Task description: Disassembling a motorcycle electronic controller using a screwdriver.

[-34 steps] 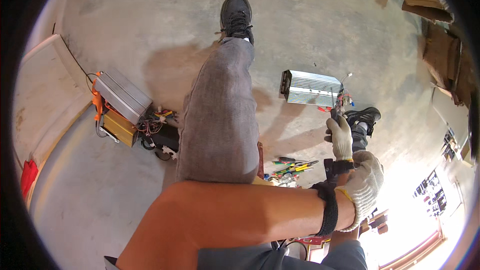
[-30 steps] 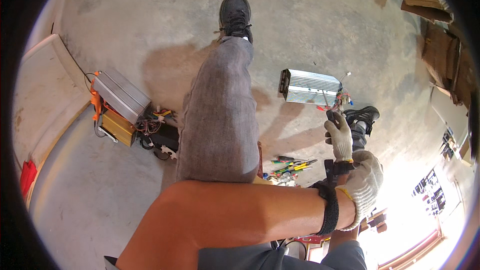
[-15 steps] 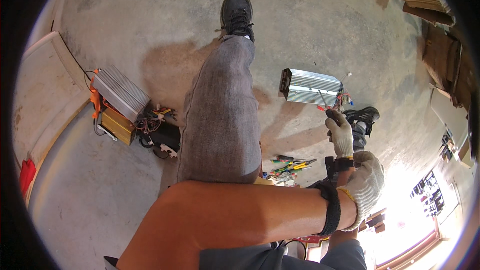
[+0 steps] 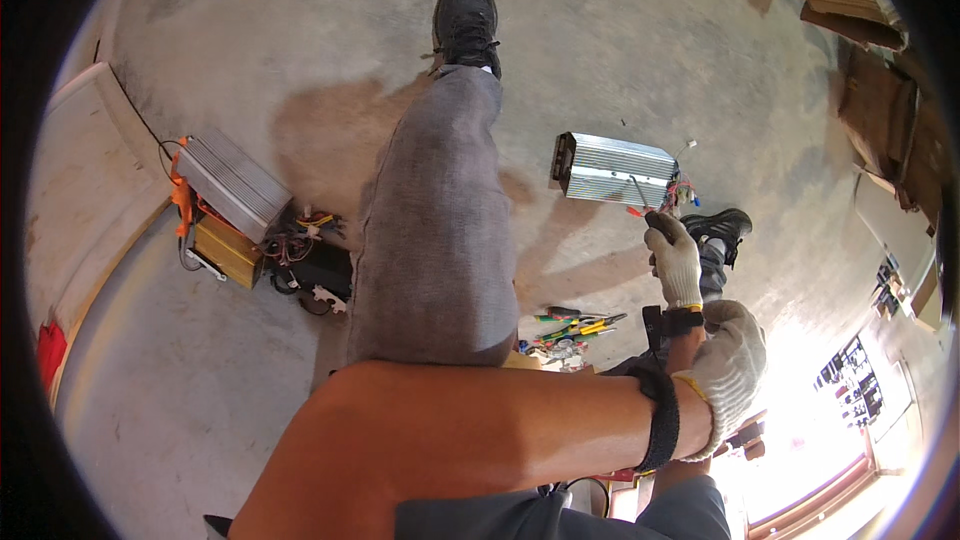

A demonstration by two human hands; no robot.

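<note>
While the ribbed metal controller box (image 4: pixel 616 170) lies on the concrete floor (image 4: pixel 300 60) beyond your right knee, your gloved right hand (image 4: pixel 674 258) is closed around a red-handled screwdriver (image 4: pixel 636 198) at its wired end. Your gloved left hand (image 4: pixel 728 365) rests on your right forearm, loosely curled, holding nothing.

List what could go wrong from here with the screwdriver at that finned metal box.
The right hand holds the screwdriver at the edge of the finned metal box, which lies loose on the concrete floor; it could slide and the tip slip. The coloured wires beside the tip might get nicked. The left hand is off the box, so nothing steadies it.
</note>
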